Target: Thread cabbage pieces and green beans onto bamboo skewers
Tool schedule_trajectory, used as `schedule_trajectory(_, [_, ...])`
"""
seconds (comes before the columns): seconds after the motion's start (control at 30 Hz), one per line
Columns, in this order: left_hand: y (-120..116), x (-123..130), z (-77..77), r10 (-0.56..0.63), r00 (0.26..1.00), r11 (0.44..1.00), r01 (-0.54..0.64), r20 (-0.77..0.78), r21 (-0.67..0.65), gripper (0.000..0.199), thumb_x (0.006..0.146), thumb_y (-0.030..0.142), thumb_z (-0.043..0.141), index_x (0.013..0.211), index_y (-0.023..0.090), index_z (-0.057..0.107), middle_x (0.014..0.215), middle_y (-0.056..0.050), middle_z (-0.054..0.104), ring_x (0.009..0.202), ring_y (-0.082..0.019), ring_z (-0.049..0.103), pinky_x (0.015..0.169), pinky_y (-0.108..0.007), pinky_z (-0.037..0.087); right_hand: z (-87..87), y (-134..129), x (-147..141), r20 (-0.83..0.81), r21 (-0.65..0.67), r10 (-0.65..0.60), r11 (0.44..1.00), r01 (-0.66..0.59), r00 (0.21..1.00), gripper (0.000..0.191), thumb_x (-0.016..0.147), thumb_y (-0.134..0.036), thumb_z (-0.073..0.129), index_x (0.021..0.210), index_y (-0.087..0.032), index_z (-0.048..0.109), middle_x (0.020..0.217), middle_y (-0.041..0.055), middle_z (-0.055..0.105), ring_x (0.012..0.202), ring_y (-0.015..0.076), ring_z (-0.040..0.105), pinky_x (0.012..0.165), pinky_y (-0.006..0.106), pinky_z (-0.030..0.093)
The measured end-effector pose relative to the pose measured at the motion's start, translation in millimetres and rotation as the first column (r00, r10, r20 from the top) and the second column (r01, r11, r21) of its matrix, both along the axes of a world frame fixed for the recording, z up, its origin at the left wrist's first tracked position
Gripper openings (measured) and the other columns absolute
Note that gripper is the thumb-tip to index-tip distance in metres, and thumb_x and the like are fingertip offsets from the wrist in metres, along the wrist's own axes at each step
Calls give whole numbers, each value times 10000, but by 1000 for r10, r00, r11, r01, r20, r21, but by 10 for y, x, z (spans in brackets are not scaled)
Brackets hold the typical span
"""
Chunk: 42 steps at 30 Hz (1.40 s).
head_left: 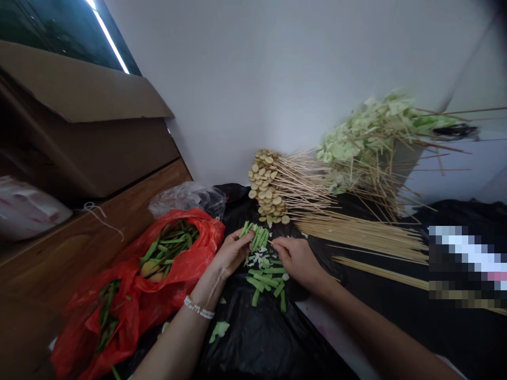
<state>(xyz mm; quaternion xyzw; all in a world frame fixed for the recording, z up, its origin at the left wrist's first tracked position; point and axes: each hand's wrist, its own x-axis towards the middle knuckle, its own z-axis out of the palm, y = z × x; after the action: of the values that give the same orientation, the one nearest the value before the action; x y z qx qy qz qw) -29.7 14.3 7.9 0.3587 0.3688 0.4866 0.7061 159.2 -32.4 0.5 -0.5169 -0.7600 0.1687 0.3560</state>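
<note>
Short green vegetable pieces [260, 237] stand side by side in a row, pinched at their left end by my left hand [236, 250], which has a beaded bracelet at its wrist. My right hand [295, 258] is closed on a thin wooden skewer [271, 242] whose tip points at the row's right side; whether it has entered the pieces is too small to tell. Under both hands, loose cut green pieces [266, 281] and pale scraps lie on black plastic [253, 338].
Skewered round slices [266, 184] lie behind my hands, with bare skewers [364, 235] to the right. Leafy skewers [368, 132] are heaped against the wall. Red bags [198, 232] of green vegetables sit at left, near clear plastic [186, 198] and a cardboard box [87, 153].
</note>
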Motion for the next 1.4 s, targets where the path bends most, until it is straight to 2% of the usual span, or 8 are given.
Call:
schedule_trajectory(0.17, [39,-42,-32,69,997,997,-69,23,-39,259,604,209,851,802,126,707,778,-11,694,616,-67,600,570,-168,477,21,-13,9,-20,20,-27,999,27,999,245,909,-202,440,886,-209,684,826,22,708,765,140,636,711,209,405])
schedule_trajectory(0.37, [-46,49,-14,-3,1000,1000,3,5,13,332,588,167,856,878,111,705,866,-49,713,751,-120,653,697,-214,520,-4,-7,-12,-49,31,-15,999,16,999,245,908,-200,446,924,-198,690,851,32,714,766,147,635,718,220,412])
schedule_trajectory(0.47, [-17,41,-19,71,997,997,-71,38,-1,261,596,122,843,801,115,681,792,-21,699,649,-87,631,577,-168,498,18,12,16,-12,13,6,1000,-6,1000,255,913,-207,437,963,-210,687,873,30,712,783,147,630,726,221,406])
schedule_trajectory(0.73, [134,-60,-54,263,963,955,-254,48,-151,127,728,94,736,781,142,630,708,3,657,527,-53,581,443,-123,443,428,26,504,352,-207,99,978,-26,931,248,866,-208,462,712,-195,656,689,35,662,634,139,556,587,237,321])
schedule_trajectory(0.87, [118,-49,-20,251,967,961,-244,38,-129,123,768,155,711,862,163,632,761,-10,667,555,-64,602,455,-127,441,504,17,600,198,-365,208,923,-125,958,213,826,-178,471,664,-187,608,646,16,663,564,113,541,549,222,345])
schedule_trajectory(1.0, [129,-91,36,319,946,935,-304,61,-180,168,871,308,589,985,185,599,849,-41,679,596,-85,627,477,-153,457,375,203,307,-233,-550,151,794,-258,961,169,847,-245,471,804,-172,617,693,13,695,440,80,499,422,189,337])
schedule_trajectory(1.07, [138,-114,49,357,931,920,-336,76,-200,192,888,323,551,1022,188,579,865,-53,679,596,-93,627,482,-166,463,299,395,31,-343,-546,93,790,-280,935,157,843,-254,509,785,-155,616,676,21,692,440,72,514,396,168,331])
schedule_trajectory(1.4, [123,-113,59,440,894,881,-413,81,-230,179,883,270,530,991,161,622,793,-29,658,557,-76,592,466,-162,434,113,1621,-1131,-273,-519,-49,848,-105,961,158,867,-112,481,813,-133,627,718,51,704,513,93,589,507,186,451])
